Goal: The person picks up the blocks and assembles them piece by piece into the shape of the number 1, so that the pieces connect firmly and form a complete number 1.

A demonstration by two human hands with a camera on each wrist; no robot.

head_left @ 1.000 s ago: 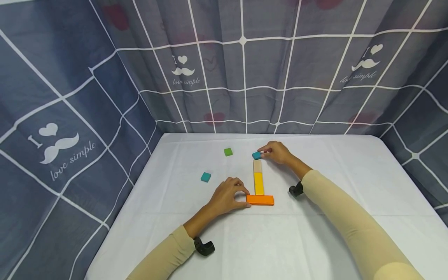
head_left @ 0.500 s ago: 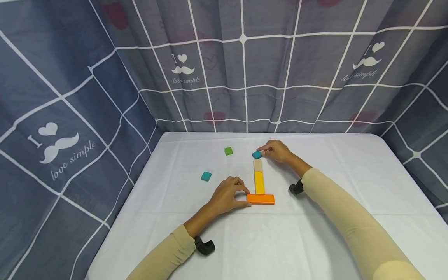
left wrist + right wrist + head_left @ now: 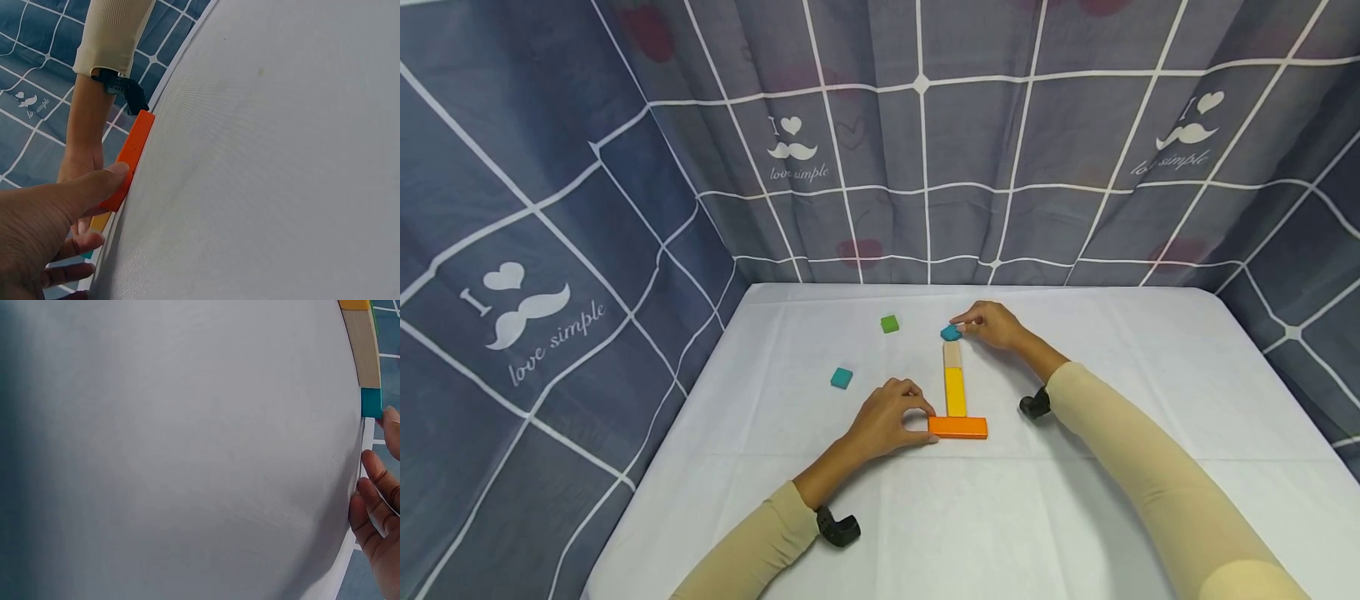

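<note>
Orange block [image 3: 957,428] is being pinched by the left hand [image 3: 886,419], far blue block [image 3: 951,333] by the right hand [image 3: 997,326]; lining-up seems underway, next needing steadiness.

Beige is worn — left sleeve [image 3: 748,542], right sleeve [image 3: 1150,467], fine ribbing seen on the latter. A curved black left unit [image 3: 838,530] and a matching right unit [image 3: 1035,405] are fitted at the sleeve ends — left hand [image 3: 886,422], right hand [image 3: 996,326] bare.

We see a white-covered bench [image 3: 1000,517] bearing an orange oblong block [image 3: 958,427], with a yellow block [image 3: 955,393], pale wooden block [image 3: 952,355] and small blue block [image 3: 950,333] lined up beyond it; a green square block [image 3: 890,323] and teal square block [image 3: 842,378] lie apart.
</note>
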